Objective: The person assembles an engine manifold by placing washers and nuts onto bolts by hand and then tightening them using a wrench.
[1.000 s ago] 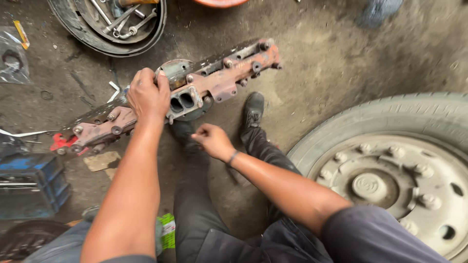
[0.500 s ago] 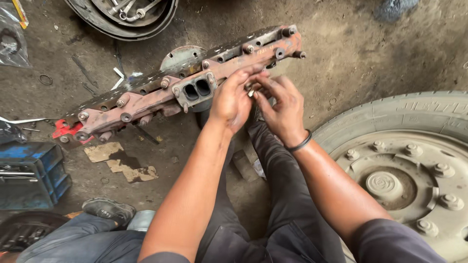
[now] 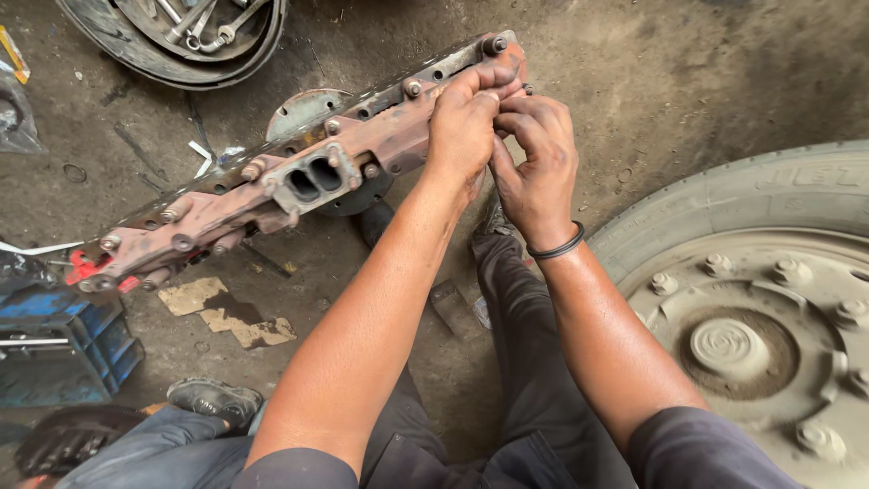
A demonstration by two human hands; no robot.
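Manifold: long rusty red cast-iron manifold (image 3: 299,181) lies slanted above the dirty concrete floor (image 3: 688,81).
Left hand (image 3: 466,127): clamped on manifold's upper end.
Right hand (image 3: 534,167): fingers pinched together just beside it; what they hold, I cannot tell.
Nearby: dusty truck wheel (image 3: 751,326).

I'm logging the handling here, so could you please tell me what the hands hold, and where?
Both hands work at the far end of the rusty manifold: the left hand grasps it there, and the right hand pinches something too small to identify.

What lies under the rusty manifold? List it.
Under the rusty manifold: a round grey metal disc and dirty concrete floor. Whatever supports it is covered.
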